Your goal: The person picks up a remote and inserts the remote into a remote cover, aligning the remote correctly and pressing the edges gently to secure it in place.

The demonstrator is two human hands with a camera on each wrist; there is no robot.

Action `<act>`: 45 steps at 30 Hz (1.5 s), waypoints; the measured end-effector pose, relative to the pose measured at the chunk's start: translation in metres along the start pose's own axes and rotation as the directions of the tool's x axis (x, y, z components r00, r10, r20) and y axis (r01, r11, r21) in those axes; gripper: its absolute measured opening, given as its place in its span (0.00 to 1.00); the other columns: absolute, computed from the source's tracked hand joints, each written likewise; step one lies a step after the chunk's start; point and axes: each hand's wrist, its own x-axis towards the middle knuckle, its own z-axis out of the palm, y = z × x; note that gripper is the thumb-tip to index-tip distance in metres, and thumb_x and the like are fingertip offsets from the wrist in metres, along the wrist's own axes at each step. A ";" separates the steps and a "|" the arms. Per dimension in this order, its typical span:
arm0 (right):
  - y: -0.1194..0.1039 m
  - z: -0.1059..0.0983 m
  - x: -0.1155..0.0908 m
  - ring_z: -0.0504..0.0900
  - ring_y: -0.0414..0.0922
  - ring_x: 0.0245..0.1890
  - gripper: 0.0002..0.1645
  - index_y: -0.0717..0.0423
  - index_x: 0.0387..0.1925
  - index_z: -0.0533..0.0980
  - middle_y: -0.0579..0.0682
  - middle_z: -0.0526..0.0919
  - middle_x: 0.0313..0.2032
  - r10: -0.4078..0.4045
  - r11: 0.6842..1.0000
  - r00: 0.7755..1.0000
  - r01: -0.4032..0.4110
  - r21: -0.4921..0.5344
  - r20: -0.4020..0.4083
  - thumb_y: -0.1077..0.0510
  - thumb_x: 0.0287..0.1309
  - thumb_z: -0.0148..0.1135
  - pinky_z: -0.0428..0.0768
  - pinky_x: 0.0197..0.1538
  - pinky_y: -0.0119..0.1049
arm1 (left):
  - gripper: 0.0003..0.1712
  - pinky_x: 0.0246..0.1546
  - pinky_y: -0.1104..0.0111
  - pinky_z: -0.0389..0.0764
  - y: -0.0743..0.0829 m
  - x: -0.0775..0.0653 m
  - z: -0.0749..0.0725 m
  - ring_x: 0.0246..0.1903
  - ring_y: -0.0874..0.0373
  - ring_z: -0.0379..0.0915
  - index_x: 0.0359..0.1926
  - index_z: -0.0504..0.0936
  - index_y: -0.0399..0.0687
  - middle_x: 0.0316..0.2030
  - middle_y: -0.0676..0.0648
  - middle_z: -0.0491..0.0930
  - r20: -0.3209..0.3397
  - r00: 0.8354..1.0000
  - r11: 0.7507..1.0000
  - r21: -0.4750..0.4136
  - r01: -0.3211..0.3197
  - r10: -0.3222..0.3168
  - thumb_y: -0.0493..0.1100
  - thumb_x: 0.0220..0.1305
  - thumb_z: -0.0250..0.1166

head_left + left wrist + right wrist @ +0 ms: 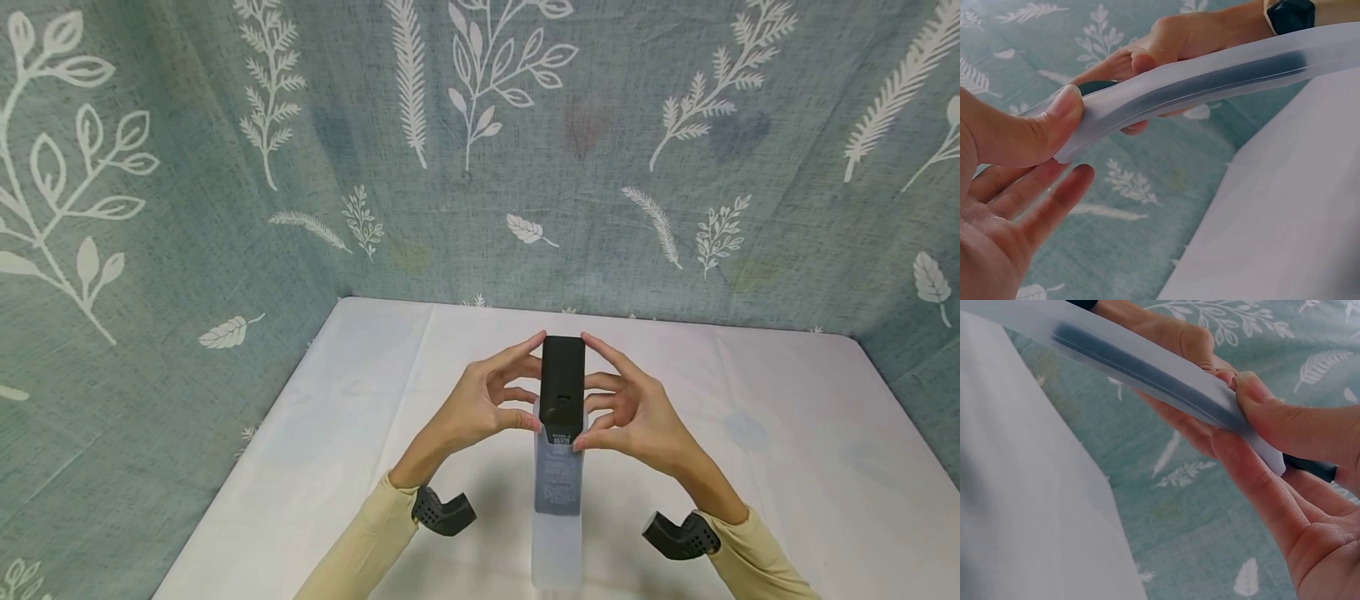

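A long black remote control [562,375], its back with printed text facing up, is partly inside a translucent sleeve [557,550]. The far part sticks out bare; the near part shows dimly through the sleeve. My left hand [480,400] holds the left side, thumb at the sleeve's mouth and index fingertip at the remote's far corner. On the opposite side my right hand [633,412] grips in the same way. Seen in the left wrist view, the sleeve [1329,50] bends slightly, and my left thumb [1063,103] presses its mouth. My right thumb [1257,390] presses it in the right wrist view.
A white-covered table [375,383] lies beneath the hands. Grey-green curtain [480,250] with white leaf prints hangs behind it and along the left. Black wrist devices [444,510] sit on both wrists, over pale yellow sleeves.
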 end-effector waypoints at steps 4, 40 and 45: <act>0.000 -0.001 -0.001 0.84 0.53 0.38 0.64 0.59 0.73 0.47 0.60 0.79 0.50 0.004 1.000 1.000 -0.004 -0.002 -0.003 0.78 0.36 0.72 0.83 0.31 0.52 | 0.54 0.49 0.56 0.79 0.000 0.000 0.001 0.53 0.49 0.72 0.71 0.58 0.50 0.51 0.40 0.75 -0.006 1.000 1.000 0.008 0.003 -0.003 0.26 0.44 0.73; 0.000 -0.002 0.001 0.85 0.51 0.35 0.60 0.61 0.71 0.53 0.59 0.81 0.45 0.009 0.999 0.999 -0.011 -0.031 -0.053 0.77 0.35 0.73 0.84 0.32 0.48 | 0.50 0.47 0.57 0.80 -0.005 0.000 0.002 0.50 0.49 0.75 0.70 0.61 0.53 0.49 0.40 0.77 -0.041 0.999 0.999 0.034 0.026 -0.024 0.25 0.48 0.70; 0.001 -0.002 0.001 0.85 0.51 0.36 0.59 0.60 0.71 0.54 0.59 0.81 0.45 0.013 1.000 0.999 -0.015 -0.027 -0.052 0.77 0.36 0.72 0.84 0.34 0.48 | 0.50 0.48 0.57 0.80 -0.006 0.000 0.002 0.50 0.50 0.75 0.71 0.61 0.52 0.49 0.41 0.77 -0.044 0.999 0.999 0.041 0.027 -0.025 0.26 0.48 0.71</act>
